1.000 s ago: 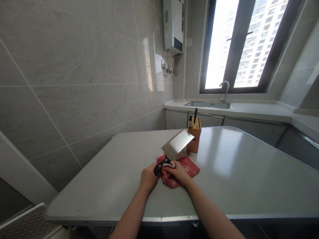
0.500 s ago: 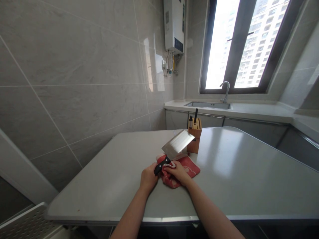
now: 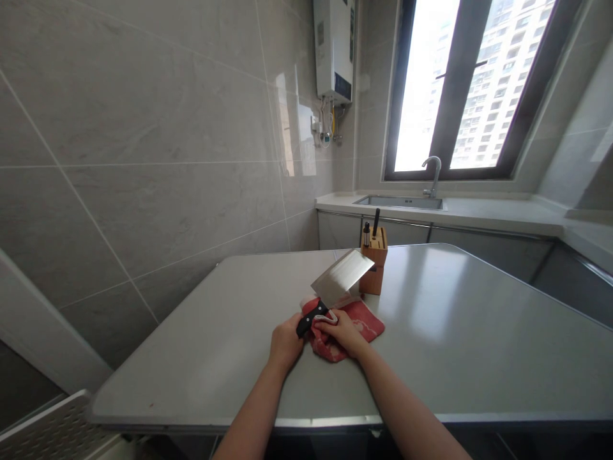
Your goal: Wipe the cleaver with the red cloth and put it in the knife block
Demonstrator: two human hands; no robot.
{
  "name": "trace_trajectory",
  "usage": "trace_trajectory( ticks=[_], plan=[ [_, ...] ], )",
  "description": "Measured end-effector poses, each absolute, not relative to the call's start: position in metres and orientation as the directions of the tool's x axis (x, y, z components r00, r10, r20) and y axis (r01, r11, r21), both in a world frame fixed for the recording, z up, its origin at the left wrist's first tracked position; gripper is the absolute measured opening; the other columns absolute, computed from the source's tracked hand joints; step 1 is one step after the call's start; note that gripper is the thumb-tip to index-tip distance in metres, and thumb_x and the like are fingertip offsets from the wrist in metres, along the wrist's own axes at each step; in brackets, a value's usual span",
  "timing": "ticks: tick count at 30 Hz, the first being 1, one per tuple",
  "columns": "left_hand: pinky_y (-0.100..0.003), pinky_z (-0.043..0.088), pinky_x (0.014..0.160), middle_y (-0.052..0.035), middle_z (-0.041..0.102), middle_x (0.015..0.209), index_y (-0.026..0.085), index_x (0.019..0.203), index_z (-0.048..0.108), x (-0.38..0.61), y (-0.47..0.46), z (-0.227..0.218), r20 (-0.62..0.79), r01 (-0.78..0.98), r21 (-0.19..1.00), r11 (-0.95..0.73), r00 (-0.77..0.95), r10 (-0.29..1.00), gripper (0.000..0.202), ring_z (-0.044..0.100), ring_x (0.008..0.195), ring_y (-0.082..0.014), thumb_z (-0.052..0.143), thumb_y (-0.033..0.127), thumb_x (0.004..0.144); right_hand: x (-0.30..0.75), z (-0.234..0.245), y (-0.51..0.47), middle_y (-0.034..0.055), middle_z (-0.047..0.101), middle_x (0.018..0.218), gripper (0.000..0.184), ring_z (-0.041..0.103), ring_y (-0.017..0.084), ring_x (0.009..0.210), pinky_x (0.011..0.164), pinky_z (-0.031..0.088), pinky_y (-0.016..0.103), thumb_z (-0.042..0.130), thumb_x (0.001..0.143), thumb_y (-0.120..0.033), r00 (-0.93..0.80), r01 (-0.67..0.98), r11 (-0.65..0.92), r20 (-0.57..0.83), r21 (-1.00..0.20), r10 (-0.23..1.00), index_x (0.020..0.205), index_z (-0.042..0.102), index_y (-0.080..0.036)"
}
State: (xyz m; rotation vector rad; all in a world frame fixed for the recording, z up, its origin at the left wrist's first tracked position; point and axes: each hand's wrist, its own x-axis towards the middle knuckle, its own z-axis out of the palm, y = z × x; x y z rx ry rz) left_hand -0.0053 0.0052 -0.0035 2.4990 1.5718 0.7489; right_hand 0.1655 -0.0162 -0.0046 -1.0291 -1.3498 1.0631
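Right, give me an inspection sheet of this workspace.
Surface: pale grey table top, small mark near the front left corner.
Job's things: cleaver with black handle; red patterned cloth bunched beneath it.
Clutter: wooden knife block behind the cleaver, two handles showing.
Hands: left hand grips the handle; right hand presses the cloth near the blade's base.
Cables: thin lines under the wall-mounted water heater.
Surroundings: tiled walls, steel sink, faucet, window.
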Motion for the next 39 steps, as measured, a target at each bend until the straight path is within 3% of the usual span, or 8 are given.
trace_trajectory(
  ticks=[9,20,25,30,39],
  plan=[
    [-0.025,0.036,0.063,-0.0042,0.069,0.09,0.024,0.106,0.053,-0.001,0.001,0.0,0.262,0.842,0.31,-0.442,0.371,0.891,0.026,0.064,0.082,-0.0214,0.05,0.032,0.082,0.166,-0.004,-0.017,-0.0005,0.059,0.064,0.028,0.054,0.013,0.057,0.053,0.043,0.024,0.069,0.068,-0.042,-0.044,0.001,0.254,0.254,-0.967,0.966,0.07,0.059,-0.016],
    [-0.026,0.038,0.065,-0.0049,0.07,0.089,0.024,0.099,0.062,0.002,-0.005,0.006,0.209,0.813,0.363,-0.455,0.404,0.89,0.025,0.065,0.082,-0.022,0.045,0.037,0.084,0.165,-0.003,-0.018,0.0007,0.062,0.065,0.032,0.054,0.014,0.056,0.054,0.043,0.025,0.067,0.068,-0.045,-0.049,0.006,0.231,0.231,-0.973,0.972,0.076,0.063,-0.014],
    [-0.025,0.04,0.069,-0.0054,0.07,0.093,0.023,0.099,0.062,0.003,-0.009,0.012,0.158,0.794,0.402,-0.456,0.431,0.889,0.026,0.063,0.085,-0.0215,0.053,0.035,0.078,0.166,-0.007,-0.017,0.0037,0.067,0.077,0.031,0.06,0.018,0.07,0.066,0.047,0.029,0.072,0.064,-0.038,-0.096,0.133,0.306,0.295,-0.943,0.951,0.082,0.065,-0.014],
    [-0.027,0.041,0.072,-0.0049,0.07,0.096,0.023,0.099,0.063,0.003,-0.011,0.015,0.11,0.79,0.399,-0.465,0.463,0.88,0.031,0.063,0.09,-0.0239,0.06,0.036,0.071,0.166,-0.006,-0.018,0.0041,0.067,0.089,0.042,0.058,0.02,0.082,0.077,0.045,0.032,0.079,0.056,-0.027,-0.096,0.279,0.406,0.395,-0.87,0.914,0.094,0.065,-0.015],
    [-0.027,0.041,0.069,-0.005,0.07,0.092,0.023,0.094,0.064,0.002,-0.008,0.011,0.102,0.8,0.343,-0.493,0.49,0.866,0.028,0.064,0.086,-0.024,0.057,0.04,0.073,0.166,-0.006,-0.017,0.004,0.064,0.096,0.041,0.057,0.022,0.091,0.085,0.043,0.034,0.078,0.056,-0.02,-0.081,0.259,0.426,0.42,-0.867,0.904,0.094,0.065,-0.017]
  ],
)
